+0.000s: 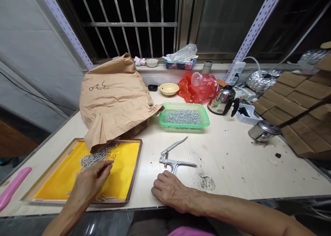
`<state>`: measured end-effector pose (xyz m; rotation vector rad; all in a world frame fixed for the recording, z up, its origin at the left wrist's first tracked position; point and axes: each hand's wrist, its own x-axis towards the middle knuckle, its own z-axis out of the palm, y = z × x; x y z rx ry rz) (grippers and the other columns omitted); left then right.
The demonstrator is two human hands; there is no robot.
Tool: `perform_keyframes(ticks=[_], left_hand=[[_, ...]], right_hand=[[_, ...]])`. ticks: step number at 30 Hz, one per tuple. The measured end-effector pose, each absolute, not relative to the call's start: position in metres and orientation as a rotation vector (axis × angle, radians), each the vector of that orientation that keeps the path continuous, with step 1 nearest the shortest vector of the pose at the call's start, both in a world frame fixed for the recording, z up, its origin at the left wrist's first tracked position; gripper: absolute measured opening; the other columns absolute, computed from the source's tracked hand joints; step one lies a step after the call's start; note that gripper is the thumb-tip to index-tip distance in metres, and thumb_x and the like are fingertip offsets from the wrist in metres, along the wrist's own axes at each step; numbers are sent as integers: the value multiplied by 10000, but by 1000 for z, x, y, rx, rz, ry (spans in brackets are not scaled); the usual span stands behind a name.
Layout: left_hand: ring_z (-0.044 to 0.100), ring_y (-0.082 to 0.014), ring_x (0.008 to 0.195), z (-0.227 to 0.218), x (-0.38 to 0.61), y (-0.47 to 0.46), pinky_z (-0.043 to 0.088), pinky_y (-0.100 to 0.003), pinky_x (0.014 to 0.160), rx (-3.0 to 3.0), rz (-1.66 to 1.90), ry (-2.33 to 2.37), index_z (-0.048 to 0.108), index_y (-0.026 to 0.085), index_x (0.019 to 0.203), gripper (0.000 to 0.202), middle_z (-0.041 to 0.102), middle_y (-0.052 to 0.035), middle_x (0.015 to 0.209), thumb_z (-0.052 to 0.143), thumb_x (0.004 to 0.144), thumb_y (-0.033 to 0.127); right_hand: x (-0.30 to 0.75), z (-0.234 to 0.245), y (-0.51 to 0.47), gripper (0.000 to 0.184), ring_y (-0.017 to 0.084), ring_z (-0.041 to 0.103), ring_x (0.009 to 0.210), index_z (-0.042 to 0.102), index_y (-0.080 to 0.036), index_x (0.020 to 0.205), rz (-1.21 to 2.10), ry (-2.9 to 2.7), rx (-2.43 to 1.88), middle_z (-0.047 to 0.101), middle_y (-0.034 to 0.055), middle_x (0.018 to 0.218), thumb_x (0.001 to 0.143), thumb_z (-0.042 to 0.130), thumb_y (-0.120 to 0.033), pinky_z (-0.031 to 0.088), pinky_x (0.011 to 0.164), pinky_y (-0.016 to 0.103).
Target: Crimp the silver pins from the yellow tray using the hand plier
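Note:
My left hand (94, 175) is over a shallow framed tray (141, 150) with a yellow bottom, its thumb and forefinger pinched together. What the pinch holds, if anything, is too small to make out. Small silvery metal pins (97, 157) lie heaped in the tray beyond this hand, below the mouth of a large brown paper bag (113, 91). My right hand (172, 193) rests on the table with curled fingers, close to a pair of grey hand pliers (178, 163) with spread handles and a spring. Its palm side is hidden.
Behind the pliers stands a green basket (207, 120) of similar metal pins. A pink handle (15, 186) lies at the left edge. A red plastic bag (191, 89), a kettle (222, 100), a lidded metal pot (263, 131) and brown cardboard (302, 108) occupy the back and right.

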<state>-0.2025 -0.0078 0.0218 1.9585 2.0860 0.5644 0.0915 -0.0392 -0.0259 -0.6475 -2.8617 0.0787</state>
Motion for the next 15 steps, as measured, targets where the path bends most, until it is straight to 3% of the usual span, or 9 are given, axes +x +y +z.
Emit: perform_keyframes(ticks=[5, 9, 12, 15], left_hand=[[644, -189, 644, 34, -147, -17, 496, -229, 582, 1580, 688, 1874, 684, 233, 789, 359, 704, -7, 724, 618, 626, 546], [576, -144, 548, 37, -102, -17, 469, -229, 521, 1281, 703, 1660, 655, 180, 793, 385, 643, -5, 653, 661, 612, 520], [544, -115, 546, 29, -73, -15, 440, -209, 486, 1088, 741, 1542, 640, 157, 792, 370, 601, 6, 658, 685, 608, 474], [486, -91, 498, 16, -52, -13, 391, -188, 431, 994, 737, 1491, 629, 140, 759, 371, 540, 28, 575, 698, 591, 464]], right_hand=[[103, -4, -9, 103, 158, 440, 728, 582, -179, 877, -171, -2590, -600, 566, 31, 778, 881, 487, -141, 318, 652, 317], [143, 45, 58, 232, 182, 477, 856, 632, -179, 975, -388, -2280, -954, 602, 73, 920, 923, 416, -111, 366, 744, 327], [173, 67, 89, 269, 224, 469, 942, 617, -191, 1086, -416, -2224, -1355, 566, 111, 1059, 902, 441, -103, 383, 762, 351], [185, 59, 73, 272, 212, 487, 887, 611, -183, 1105, -227, -2368, -1437, 564, 105, 1011, 913, 425, -132, 400, 715, 328]])
